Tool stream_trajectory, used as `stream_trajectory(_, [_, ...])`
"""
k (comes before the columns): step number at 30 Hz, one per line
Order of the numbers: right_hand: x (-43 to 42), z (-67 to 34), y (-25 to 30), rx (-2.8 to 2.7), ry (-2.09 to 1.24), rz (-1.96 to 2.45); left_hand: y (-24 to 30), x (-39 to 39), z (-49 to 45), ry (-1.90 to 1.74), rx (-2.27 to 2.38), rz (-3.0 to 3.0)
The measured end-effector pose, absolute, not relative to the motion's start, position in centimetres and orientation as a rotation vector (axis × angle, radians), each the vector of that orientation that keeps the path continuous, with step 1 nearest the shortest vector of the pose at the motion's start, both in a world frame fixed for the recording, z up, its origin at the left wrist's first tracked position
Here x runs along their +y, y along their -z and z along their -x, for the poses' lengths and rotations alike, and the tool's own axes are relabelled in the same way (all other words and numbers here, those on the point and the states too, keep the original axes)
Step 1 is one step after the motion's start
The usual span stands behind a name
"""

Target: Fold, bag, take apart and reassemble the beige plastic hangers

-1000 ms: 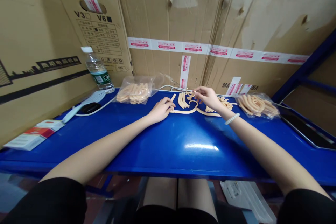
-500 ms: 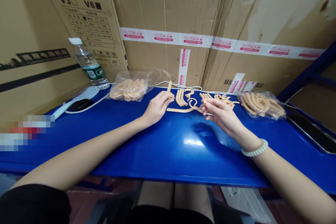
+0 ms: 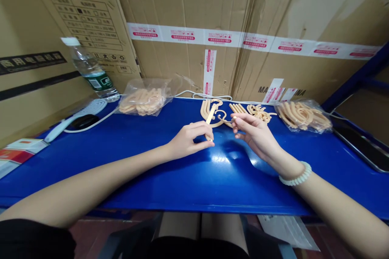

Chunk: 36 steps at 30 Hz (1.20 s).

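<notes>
The left hand (image 3: 196, 139) grips a beige hanger arm (image 3: 210, 115) slanting forward from closed fingers; the right hand (image 3: 257, 134) pinches a hook (image 3: 227, 122) curving leftward.

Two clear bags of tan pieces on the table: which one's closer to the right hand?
The right-end bag, beside the dark flat device. The left-side bag lies farther off, near the water bottle.
</notes>
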State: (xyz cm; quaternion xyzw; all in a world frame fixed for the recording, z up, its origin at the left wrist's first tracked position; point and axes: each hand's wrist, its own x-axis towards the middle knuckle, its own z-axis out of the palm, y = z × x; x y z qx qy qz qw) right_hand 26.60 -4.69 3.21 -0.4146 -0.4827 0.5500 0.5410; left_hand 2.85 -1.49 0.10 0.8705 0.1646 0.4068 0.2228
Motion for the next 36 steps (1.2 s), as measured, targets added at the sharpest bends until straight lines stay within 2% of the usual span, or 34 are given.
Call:
stream_trajectory(11, [-5.0, -26.0, -2.8, -1.147, -1.296, 1.011, 0.3, -1.1, -2.6, -1.294, 0.656, -2.153])
stream_trajectory(26, [-4.7, -26.2, -2.3, -1.105, -1.296, 1.034, 0.3, -1.5, -3.3, -1.085, 0.665, -1.301])
stream_trajectory(30, [-4.6, -26.1, -2.0, -1.120, -1.320, 1.067, 0.9, -1.7, -3.5, -0.956, 0.618, -1.207])
stream_trajectory(36, [-4.4, -26.3, -1.8, -1.073, -1.351, 1.085, 1.6, -1.5, -3.8, -0.971, 0.591, -1.209])
